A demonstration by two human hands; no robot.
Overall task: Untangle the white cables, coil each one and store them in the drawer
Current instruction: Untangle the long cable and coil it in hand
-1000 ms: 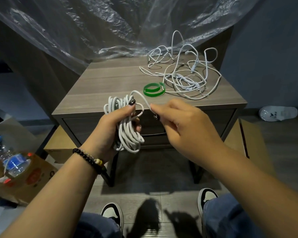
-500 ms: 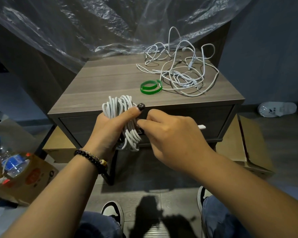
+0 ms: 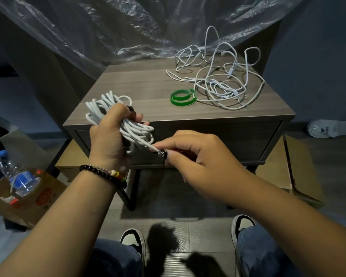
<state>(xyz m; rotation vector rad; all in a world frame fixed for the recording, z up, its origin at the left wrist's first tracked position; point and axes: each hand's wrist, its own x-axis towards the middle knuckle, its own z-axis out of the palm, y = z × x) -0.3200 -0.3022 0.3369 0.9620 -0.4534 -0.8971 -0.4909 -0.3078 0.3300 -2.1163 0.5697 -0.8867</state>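
Note:
My left hand (image 3: 108, 140) grips a coiled white cable (image 3: 100, 108) in front of the wooden nightstand (image 3: 140, 90). My right hand (image 3: 196, 156) pinches the free end of that cable (image 3: 146, 144) just right of the coil, in front of the shut drawer (image 3: 238, 140). A tangle of thin white cables (image 3: 220, 82) lies on the back right of the nightstand top. A green strap (image 3: 183, 95) curled in a ring lies just left of the tangle.
Clear plastic sheeting (image 3: 128, 27) hangs behind the nightstand. A water bottle (image 3: 16, 176) lies in a cardboard box at the left. Cardboard pieces (image 3: 300, 166) lie on the floor at the right, with a white slipper (image 3: 332, 128) further back. My shoes (image 3: 134, 240) are below.
My left hand has tilted the coil so it lies more sideways. My right hand has moved down and right, pulling the cable's free end out from the coil.

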